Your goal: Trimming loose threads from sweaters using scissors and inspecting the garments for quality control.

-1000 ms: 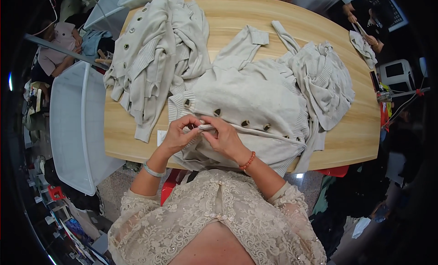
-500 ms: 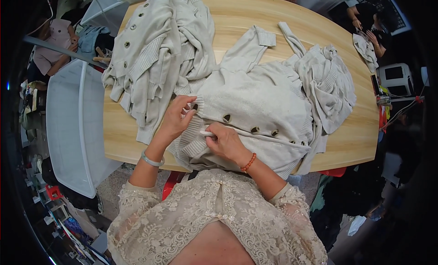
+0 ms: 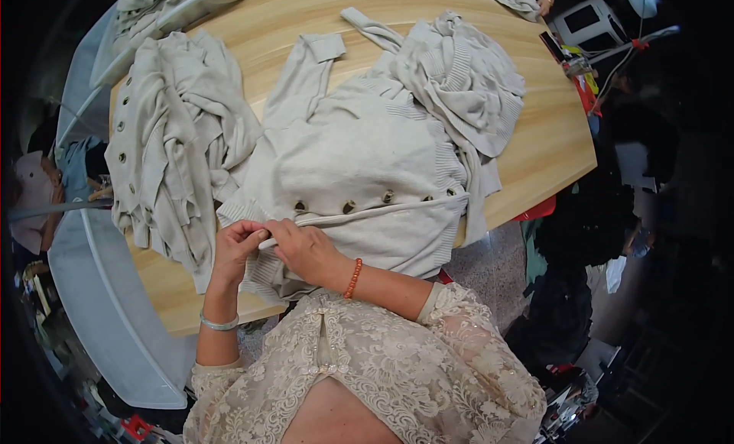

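A cream knitted cardigan point(image 3: 355, 150) lies spread before me, its row of dark buttons point(image 3: 349, 207) running across near my side. At the ribbed hem on the left, my left hand point(image 3: 238, 251) pinches the cardigan's edge between thumb and forefinger. My right hand point(image 3: 307, 253) is closed on the front band right beside it, and the fingertips of both hands meet. The small spot between those fingertips is hidden.
Another cream cardigan point(image 3: 172, 131) is heaped at the left, and a crumpled cream knit point(image 3: 466, 77) at the right, on the wooden table point(image 3: 550, 131). A translucent plastic bin point(image 3: 107, 314) stands along the left edge. Another person's hand point(image 3: 544, 4) shows at the far right.
My left hand has come over to my right hand and now pinches the cardigan's edge. The whole view has swung, so the table and garments appear farther left.
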Demonstrator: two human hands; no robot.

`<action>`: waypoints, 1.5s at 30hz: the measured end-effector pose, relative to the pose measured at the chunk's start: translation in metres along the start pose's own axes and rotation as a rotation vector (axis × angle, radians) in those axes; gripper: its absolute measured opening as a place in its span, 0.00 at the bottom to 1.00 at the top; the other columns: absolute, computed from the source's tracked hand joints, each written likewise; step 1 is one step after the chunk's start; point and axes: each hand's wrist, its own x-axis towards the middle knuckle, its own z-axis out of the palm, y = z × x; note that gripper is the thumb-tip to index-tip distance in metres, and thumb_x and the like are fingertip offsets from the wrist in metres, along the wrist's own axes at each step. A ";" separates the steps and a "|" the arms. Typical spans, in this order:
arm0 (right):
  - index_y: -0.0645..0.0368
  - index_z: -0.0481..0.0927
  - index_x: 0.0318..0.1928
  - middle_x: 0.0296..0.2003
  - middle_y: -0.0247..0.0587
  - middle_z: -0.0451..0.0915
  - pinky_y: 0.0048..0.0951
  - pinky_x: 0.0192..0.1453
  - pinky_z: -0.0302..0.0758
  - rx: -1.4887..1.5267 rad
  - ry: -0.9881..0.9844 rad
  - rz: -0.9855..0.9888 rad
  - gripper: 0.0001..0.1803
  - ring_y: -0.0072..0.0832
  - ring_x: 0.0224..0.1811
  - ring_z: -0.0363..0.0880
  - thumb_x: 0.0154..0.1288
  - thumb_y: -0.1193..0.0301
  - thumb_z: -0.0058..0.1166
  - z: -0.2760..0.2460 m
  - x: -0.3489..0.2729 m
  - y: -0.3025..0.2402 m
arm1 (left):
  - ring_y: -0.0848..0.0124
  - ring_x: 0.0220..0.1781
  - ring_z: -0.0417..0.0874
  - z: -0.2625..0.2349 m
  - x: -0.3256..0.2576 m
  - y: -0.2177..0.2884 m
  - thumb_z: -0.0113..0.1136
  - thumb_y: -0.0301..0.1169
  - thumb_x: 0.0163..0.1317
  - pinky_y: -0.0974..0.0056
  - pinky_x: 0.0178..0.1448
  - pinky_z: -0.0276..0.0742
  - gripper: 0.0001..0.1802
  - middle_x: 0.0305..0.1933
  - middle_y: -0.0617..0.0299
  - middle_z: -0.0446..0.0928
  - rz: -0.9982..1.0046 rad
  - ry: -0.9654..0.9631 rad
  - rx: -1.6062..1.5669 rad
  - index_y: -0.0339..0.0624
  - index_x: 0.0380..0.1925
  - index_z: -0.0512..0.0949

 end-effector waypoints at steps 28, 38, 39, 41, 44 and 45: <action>0.60 0.77 0.42 0.36 0.46 0.75 0.41 0.38 0.76 0.149 -0.134 0.068 0.09 0.48 0.34 0.79 0.60 0.74 0.55 -0.029 -0.008 0.022 | 0.65 0.37 0.78 0.003 -0.015 -0.005 0.56 0.18 0.56 0.66 0.43 0.72 0.08 0.32 0.56 0.78 0.412 0.295 0.587 0.34 0.36 0.79; 0.58 0.76 0.40 0.36 0.42 0.74 0.43 0.32 0.76 -0.110 -0.076 0.068 0.08 0.45 0.30 0.79 0.59 0.73 0.55 -0.033 -0.023 0.028 | 0.51 0.45 0.76 0.067 0.029 0.007 0.60 0.20 0.51 0.54 0.49 0.72 0.15 0.40 0.50 0.76 0.713 0.079 0.920 0.39 0.41 0.77; 0.58 0.76 0.40 0.36 0.42 0.74 0.43 0.32 0.76 -0.088 -0.055 0.076 0.08 0.45 0.30 0.79 0.58 0.73 0.56 -0.032 -0.023 0.031 | 0.50 0.45 0.76 0.071 0.037 0.010 0.60 0.21 0.51 0.54 0.49 0.72 0.15 0.40 0.49 0.76 0.581 -0.017 0.914 0.39 0.41 0.77; 0.58 0.75 0.39 0.35 0.42 0.74 0.43 0.33 0.76 -0.065 -0.030 0.086 0.08 0.45 0.30 0.78 0.58 0.74 0.56 -0.031 -0.023 0.034 | 0.49 0.41 0.79 0.071 0.046 0.017 0.61 0.23 0.51 0.55 0.45 0.74 0.10 0.36 0.49 0.79 0.517 -0.019 0.921 0.37 0.36 0.78; 0.60 0.74 0.39 0.35 0.46 0.74 0.41 0.33 0.77 -0.066 0.007 0.093 0.08 0.44 0.30 0.79 0.60 0.73 0.54 -0.034 -0.026 0.035 | 0.80 0.28 0.76 0.064 0.052 0.019 0.63 0.23 0.56 0.72 0.33 0.73 0.05 0.25 0.62 0.79 0.223 -0.225 0.707 0.32 0.31 0.79; 0.60 0.74 0.39 0.35 0.47 0.74 0.41 0.33 0.77 -0.065 0.025 0.081 0.08 0.44 0.31 0.80 0.60 0.73 0.54 -0.034 -0.026 0.033 | 0.81 0.29 0.76 0.061 0.050 0.017 0.63 0.24 0.57 0.73 0.34 0.74 0.05 0.25 0.65 0.79 0.165 -0.244 0.555 0.32 0.31 0.80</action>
